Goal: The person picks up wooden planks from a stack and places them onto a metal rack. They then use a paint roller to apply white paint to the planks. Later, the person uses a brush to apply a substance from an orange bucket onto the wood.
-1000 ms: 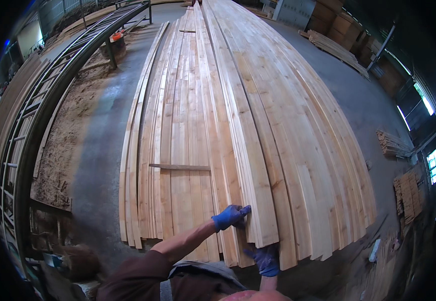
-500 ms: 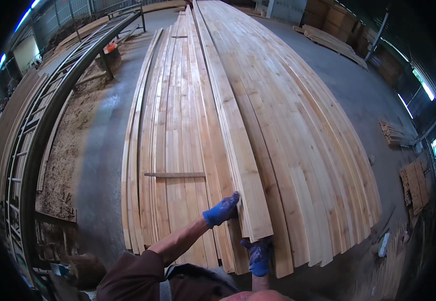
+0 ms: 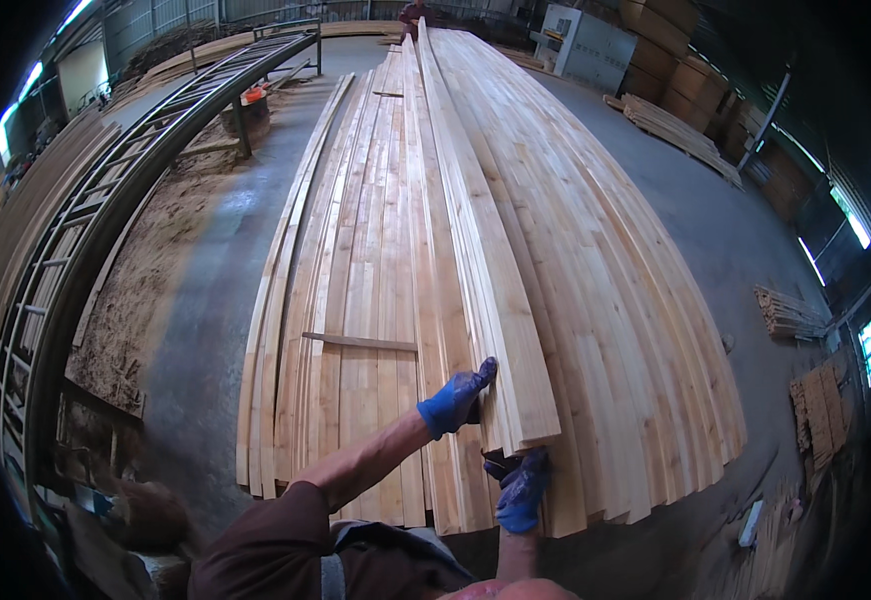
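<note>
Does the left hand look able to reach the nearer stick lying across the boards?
Probably yes: the stick lies uncovered on the boards, ahead and left of the left hand, nothing visible between them. The hand touches the stack, though, and would likely have to leave it.

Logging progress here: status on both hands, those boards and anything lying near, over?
Left hand on left edge of board bundle. Right hand at its near end, fingers partly hidden. Wooden strip lying across boards to the left.

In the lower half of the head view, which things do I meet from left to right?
Dark metal frame, loose brown material, thin wooden stick, gloved left hand, gloved right hand, brown board pile.
</note>
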Action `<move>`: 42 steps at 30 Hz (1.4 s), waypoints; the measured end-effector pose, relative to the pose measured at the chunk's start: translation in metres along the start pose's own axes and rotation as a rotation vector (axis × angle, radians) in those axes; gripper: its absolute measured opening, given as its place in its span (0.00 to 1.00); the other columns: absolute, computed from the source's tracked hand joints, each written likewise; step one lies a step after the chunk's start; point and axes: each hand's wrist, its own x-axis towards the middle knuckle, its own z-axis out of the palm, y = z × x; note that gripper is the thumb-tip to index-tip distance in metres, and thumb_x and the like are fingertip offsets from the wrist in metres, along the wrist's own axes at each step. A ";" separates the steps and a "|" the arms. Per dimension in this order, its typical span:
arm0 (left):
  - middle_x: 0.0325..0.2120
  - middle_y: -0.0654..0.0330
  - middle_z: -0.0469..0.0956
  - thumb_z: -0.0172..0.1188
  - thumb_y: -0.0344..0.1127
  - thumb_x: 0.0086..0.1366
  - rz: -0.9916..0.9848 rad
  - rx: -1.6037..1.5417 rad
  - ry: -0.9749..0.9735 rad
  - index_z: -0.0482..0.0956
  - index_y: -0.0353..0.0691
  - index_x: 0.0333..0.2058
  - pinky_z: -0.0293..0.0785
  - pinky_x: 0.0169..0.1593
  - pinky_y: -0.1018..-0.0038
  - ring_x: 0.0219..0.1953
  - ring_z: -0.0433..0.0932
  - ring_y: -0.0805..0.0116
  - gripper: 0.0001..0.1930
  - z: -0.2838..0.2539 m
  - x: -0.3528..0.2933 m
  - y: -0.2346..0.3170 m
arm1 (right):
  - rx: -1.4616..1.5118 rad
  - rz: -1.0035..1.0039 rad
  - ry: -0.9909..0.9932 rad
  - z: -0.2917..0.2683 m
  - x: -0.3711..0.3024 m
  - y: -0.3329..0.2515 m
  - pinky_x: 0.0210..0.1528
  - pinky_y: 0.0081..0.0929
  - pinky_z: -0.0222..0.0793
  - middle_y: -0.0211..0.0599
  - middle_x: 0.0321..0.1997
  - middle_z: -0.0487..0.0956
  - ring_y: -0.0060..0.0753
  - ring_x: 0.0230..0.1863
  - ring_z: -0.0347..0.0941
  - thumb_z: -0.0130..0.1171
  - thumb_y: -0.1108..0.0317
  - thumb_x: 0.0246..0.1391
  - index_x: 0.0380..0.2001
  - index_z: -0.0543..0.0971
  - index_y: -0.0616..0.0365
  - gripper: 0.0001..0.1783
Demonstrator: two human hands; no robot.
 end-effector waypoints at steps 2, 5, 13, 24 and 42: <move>0.42 0.53 0.78 0.52 0.70 0.60 0.009 -0.059 0.043 0.73 0.34 0.50 0.80 0.44 0.64 0.41 0.80 0.65 0.39 0.006 -0.001 -0.007 | 0.003 -0.018 -0.012 -0.009 -0.003 0.007 0.28 0.35 0.82 0.49 0.38 0.80 0.44 0.31 0.82 0.55 0.48 0.60 0.54 0.68 0.62 0.30; 0.41 0.54 0.78 0.53 0.70 0.59 -0.013 -0.047 0.079 0.74 0.34 0.49 0.80 0.44 0.63 0.39 0.80 0.65 0.40 0.009 -0.007 -0.014 | -0.088 -0.059 -0.049 -0.010 -0.009 0.006 0.28 0.37 0.82 0.50 0.35 0.81 0.47 0.29 0.82 0.54 0.44 0.60 0.53 0.69 0.60 0.31; 0.46 0.53 0.77 0.46 0.69 0.64 -0.009 -0.012 0.044 0.70 0.34 0.55 0.78 0.49 0.66 0.46 0.79 0.66 0.40 0.039 -0.036 0.000 | -0.224 -0.180 -0.098 -0.002 -0.045 -0.043 0.27 0.31 0.80 0.48 0.33 0.81 0.42 0.27 0.81 0.53 0.45 0.61 0.49 0.71 0.64 0.30; 0.48 0.51 0.76 0.43 0.71 0.63 0.150 -0.074 -0.030 0.67 0.32 0.57 0.79 0.49 0.62 0.49 0.78 0.62 0.44 0.038 -0.157 0.035 | -0.408 -0.316 -0.229 0.063 -0.152 -0.081 0.25 0.25 0.76 0.40 0.34 0.80 0.33 0.26 0.80 0.53 0.51 0.62 0.53 0.69 0.65 0.28; 0.39 0.55 0.82 0.49 0.51 0.69 0.105 -0.602 0.468 0.76 0.37 0.50 0.82 0.39 0.67 0.36 0.83 0.64 0.23 -0.292 -0.505 -0.131 | -0.544 0.417 -0.965 0.169 -0.392 0.262 0.36 0.28 0.77 0.42 0.40 0.79 0.33 0.36 0.79 0.54 0.72 0.61 0.54 0.66 0.62 0.19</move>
